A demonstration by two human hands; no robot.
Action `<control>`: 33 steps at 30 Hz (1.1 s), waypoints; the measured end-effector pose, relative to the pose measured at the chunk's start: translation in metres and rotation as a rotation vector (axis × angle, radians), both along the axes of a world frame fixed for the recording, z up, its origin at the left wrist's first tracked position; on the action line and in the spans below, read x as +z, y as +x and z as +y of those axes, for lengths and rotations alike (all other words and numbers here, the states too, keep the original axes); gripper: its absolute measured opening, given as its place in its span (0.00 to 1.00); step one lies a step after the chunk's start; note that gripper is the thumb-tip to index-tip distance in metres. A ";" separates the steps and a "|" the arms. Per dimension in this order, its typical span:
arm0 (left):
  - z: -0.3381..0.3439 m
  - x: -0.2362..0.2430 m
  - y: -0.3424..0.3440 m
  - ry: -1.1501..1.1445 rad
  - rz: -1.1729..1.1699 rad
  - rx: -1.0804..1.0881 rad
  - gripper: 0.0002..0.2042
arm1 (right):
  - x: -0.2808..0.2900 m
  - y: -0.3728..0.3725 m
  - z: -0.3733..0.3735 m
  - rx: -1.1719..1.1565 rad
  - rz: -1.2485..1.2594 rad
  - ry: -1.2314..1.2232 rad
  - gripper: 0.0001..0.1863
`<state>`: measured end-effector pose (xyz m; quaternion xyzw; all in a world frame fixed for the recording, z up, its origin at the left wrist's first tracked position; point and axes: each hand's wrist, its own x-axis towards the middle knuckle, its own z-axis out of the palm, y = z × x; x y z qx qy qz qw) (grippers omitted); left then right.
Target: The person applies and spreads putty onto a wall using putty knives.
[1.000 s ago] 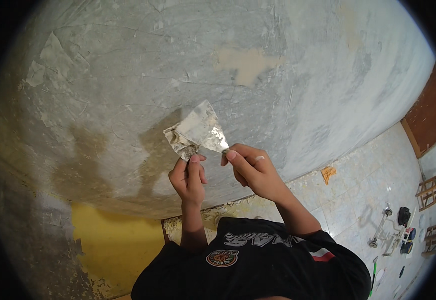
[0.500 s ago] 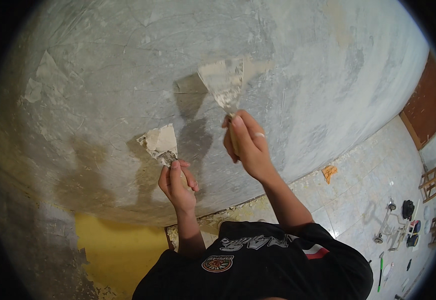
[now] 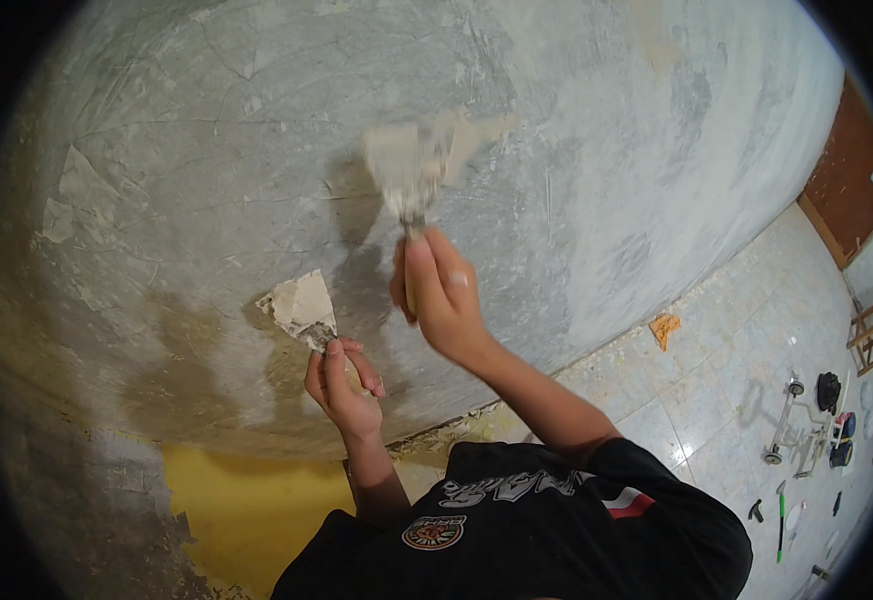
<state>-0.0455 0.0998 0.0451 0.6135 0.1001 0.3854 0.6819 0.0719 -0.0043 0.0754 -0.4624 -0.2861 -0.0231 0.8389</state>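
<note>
My right hand [image 3: 436, 290] is closed round the handle of a wide putty knife [image 3: 403, 170], its blade smeared with pale filler and blurred by motion. That blade lies against the grey wall [image 3: 256, 180], beside a fresh beige streak of filler [image 3: 476, 138]. Lower and to the left, my left hand [image 3: 344, 385] grips a second, smaller putty knife [image 3: 302, 305] by its handle. A thick lump of off-white filler covers the smaller blade, which points up and stands apart from the wide one.
A yellow painted patch [image 3: 246, 510] lies at lower left. On the tiled floor [image 3: 716, 390] at right are an orange scrap [image 3: 664, 330], a white metal frame with wheels [image 3: 784, 425], a green-handled tool [image 3: 781, 525] and wooden ladder-like pieces [image 3: 868, 335]. A brown door [image 3: 846, 180] stands beyond.
My right hand has swept the wide putty knife leftward along the wall. The left hand, with its loaded knife, sits slightly lower and farther left in the picture.
</note>
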 end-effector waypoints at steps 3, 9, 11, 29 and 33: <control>-0.004 0.001 0.003 0.009 -0.010 -0.016 0.14 | -0.002 0.016 0.013 0.044 0.078 -0.081 0.20; 0.001 -0.003 -0.008 0.000 -0.013 -0.022 0.14 | -0.037 -0.025 0.009 0.341 0.250 -0.199 0.22; 0.001 -0.001 -0.010 -0.061 -0.030 -0.011 0.14 | -0.028 -0.031 0.004 0.189 0.033 -0.080 0.22; 0.024 -0.021 -0.025 -0.002 0.049 0.096 0.13 | -0.028 -0.070 -0.041 0.562 0.129 -0.189 0.20; 0.020 -0.031 -0.012 0.074 -0.033 0.051 0.10 | -0.007 -0.064 -0.040 0.542 -0.076 -0.478 0.19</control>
